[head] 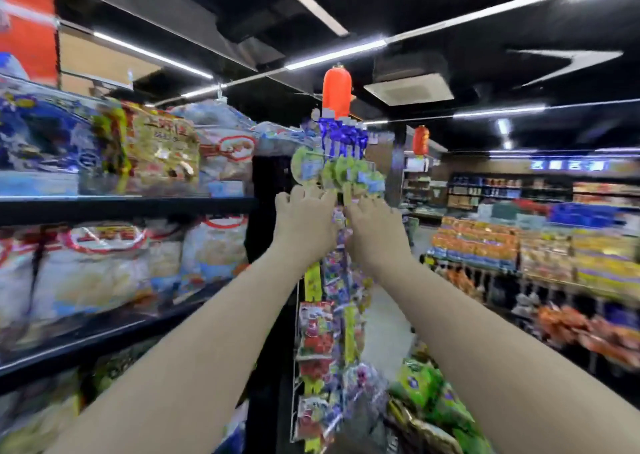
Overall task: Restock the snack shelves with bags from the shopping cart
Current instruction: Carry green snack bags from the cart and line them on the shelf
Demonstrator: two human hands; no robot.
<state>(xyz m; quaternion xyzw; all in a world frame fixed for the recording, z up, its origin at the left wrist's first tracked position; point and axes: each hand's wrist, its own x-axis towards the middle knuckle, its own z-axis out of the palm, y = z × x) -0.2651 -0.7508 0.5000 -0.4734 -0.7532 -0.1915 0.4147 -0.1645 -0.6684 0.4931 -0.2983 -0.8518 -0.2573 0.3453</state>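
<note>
Lowest and nearest, at my right, the cart [414, 424] holds green bags [420, 386], blurred. Two bare forearms rise from the bottom corners toward the middle. Between them hangs a wire rack [293, 401] at the aisle end, strung with small red and purple packets. The left hand [304, 219] and the right hand [375, 226] are raised side by side, backs toward me, with fingers [298, 192] reaching the lower edge of a row of green packets [341, 174] high on the rack. I cannot tell whether either hand grips a packet or only touches it. Blue packets [341, 138] hang just above. On my left, dark shelves [121, 207] carry large white bags [90, 270]. Beyond, an orange lantern [336, 91] hangs from the ceiling, and far displays [485, 245] show orange and yellow goods.
</note>
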